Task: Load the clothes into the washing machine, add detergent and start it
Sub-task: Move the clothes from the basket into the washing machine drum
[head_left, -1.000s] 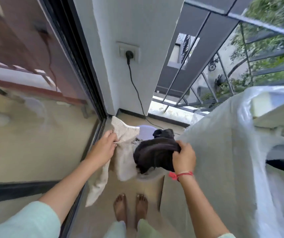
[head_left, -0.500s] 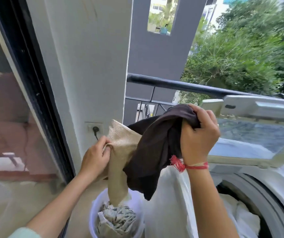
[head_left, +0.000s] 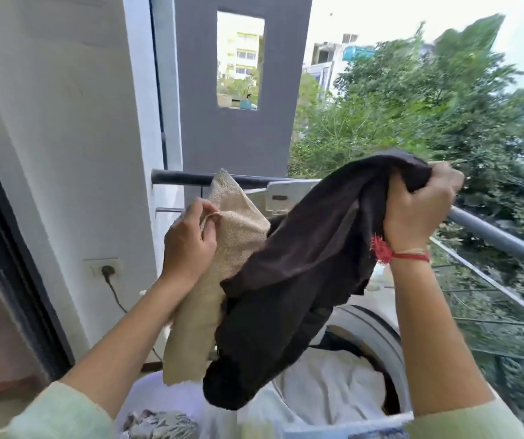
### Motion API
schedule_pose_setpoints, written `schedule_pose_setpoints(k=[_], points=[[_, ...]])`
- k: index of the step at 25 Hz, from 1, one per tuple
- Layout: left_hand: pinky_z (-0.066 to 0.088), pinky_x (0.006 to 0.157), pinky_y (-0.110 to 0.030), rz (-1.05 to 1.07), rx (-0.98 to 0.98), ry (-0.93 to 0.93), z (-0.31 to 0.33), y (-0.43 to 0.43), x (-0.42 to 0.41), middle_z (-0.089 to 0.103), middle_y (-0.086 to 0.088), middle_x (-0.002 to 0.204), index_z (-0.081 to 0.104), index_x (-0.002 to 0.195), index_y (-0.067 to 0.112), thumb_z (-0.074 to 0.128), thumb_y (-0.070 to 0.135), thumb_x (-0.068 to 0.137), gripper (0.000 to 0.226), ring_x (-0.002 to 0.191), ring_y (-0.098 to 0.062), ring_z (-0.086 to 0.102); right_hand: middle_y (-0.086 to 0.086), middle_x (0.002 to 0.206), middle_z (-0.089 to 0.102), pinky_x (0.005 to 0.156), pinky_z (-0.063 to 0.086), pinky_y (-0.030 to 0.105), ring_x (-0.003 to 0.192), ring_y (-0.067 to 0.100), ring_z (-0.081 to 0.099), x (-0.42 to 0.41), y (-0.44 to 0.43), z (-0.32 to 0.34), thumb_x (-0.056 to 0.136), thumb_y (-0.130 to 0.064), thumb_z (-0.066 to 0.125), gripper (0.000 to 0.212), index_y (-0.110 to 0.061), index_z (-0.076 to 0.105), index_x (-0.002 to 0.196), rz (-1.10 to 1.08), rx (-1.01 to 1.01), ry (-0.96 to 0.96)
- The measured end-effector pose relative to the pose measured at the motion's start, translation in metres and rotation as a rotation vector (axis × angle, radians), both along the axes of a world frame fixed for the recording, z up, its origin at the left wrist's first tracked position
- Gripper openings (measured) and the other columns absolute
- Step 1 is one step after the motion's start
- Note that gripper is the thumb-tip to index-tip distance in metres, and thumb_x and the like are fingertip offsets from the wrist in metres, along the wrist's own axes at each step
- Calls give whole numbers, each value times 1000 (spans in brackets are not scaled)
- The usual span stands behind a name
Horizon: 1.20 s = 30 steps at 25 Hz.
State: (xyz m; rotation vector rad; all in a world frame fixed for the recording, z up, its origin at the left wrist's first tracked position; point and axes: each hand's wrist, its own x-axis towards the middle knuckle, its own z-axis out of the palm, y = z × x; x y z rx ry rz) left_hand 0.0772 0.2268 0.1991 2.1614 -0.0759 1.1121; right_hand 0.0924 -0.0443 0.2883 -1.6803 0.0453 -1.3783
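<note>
My left hand [head_left: 189, 240] grips a beige woven cloth [head_left: 219, 280] that hangs down at centre. My right hand [head_left: 419, 205] holds a bunched dark brown garment [head_left: 301, 264] raised high; its loose end dangles over the open top-loading washing machine [head_left: 377, 318]. Inside the drum lies white laundry [head_left: 330, 388] with some dark cloth beside it. The machine's lid [head_left: 286, 194] stands raised behind the two cloths, mostly hidden. A white laundry basket [head_left: 140, 403] with grey patterned clothes [head_left: 162, 426] sits at the bottom left.
A white wall with a socket and black plug [head_left: 107, 270] stands to the left, next to a dark-framed glass door [head_left: 10, 264]. A grey balcony railing [head_left: 501, 239] runs behind and right of the machine, with trees beyond it.
Both hands have lifted the two cloths up out of the basket and carried them right, over the machine's drum. The view has tilted up from the floor.
</note>
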Motion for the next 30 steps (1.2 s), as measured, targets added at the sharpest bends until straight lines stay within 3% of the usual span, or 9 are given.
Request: schedule_pose_setpoints(k=[3, 6, 10, 15, 21, 23, 26, 27, 30], points=[[39, 67, -28, -3, -2, -73, 6, -56, 0, 63, -7, 90, 54, 96, 12, 51, 5, 89, 10, 80, -27, 58, -9, 67, 36, 57, 31, 10, 54, -7, 38, -6, -73, 14, 74, -27, 56, 23, -24, 35, 66, 97, 111, -116], [47, 69, -35, -2, 28, -101, 8, -101, 2, 62, -5, 93, 55, 95, 17, 51, 3, 86, 17, 82, -26, 58, -12, 66, 35, 60, 33, 12, 53, -11, 38, 1, -136, 36, 70, -41, 51, 25, -26, 31, 71, 120, 219, -273], [52, 67, -40, 25, 120, 38, -2, -140, 2, 61, -3, 97, 62, 94, 20, 53, 3, 83, 22, 82, -28, 60, -4, 65, 47, 75, 37, 37, 74, 16, 47, 30, -163, -10, 74, -34, 43, 14, -21, 46, 78, 138, -130, 329], [43, 60, -31, 76, 130, 89, -12, -146, 12, 61, -5, 97, 64, 93, 18, 53, 3, 85, 21, 77, -31, 61, 21, 112, 63, 85, 42, 41, 105, 39, 56, 53, -192, -97, 90, -12, 43, 24, -10, 59, 107, 112, -342, 786], [36, 62, -25, 41, 132, 64, -15, -160, 30, 62, -2, 101, 64, 95, 17, 53, 5, 86, 19, 81, -23, 60, 18, 113, 62, 79, 37, 32, 103, 33, 56, 48, -185, -119, 90, -4, 42, 31, -10, 53, 119, 135, 22, 489], [36, 62, -25, 45, 125, 66, -19, -159, 35, 62, -3, 101, 64, 95, 16, 53, 5, 86, 18, 83, -24, 61, 18, 116, 62, 80, 38, 31, 105, 32, 56, 51, -182, -157, 90, -3, 43, 33, -8, 53, 121, 276, -157, 748], [35, 62, -25, 40, 139, 93, -27, -155, 40, 62, -3, 102, 64, 96, 16, 53, 5, 87, 18, 84, -25, 60, 10, 95, 63, 63, 53, 29, 78, 22, 67, 54, -187, -195, 91, -21, 54, 33, -10, 53, 123, 584, -570, 1697], [36, 62, -26, 40, 145, 107, -30, -152, 42, 62, -3, 102, 64, 96, 16, 53, 4, 87, 19, 83, -25, 60, 5, 83, 58, 52, 51, 24, 63, 14, 66, 57, -188, -195, 90, -23, 57, 37, -9, 53, 125, 623, -643, 1844], [44, 66, -30, 27, 156, 152, -35, -142, 44, 62, -4, 100, 63, 95, 17, 53, 4, 86, 19, 85, -26, 61, 7, 96, 62, 60, 48, 26, 77, 18, 65, 76, -174, -179, 88, -19, 61, 43, -10, 50, 129, 574, -820, 1546]])
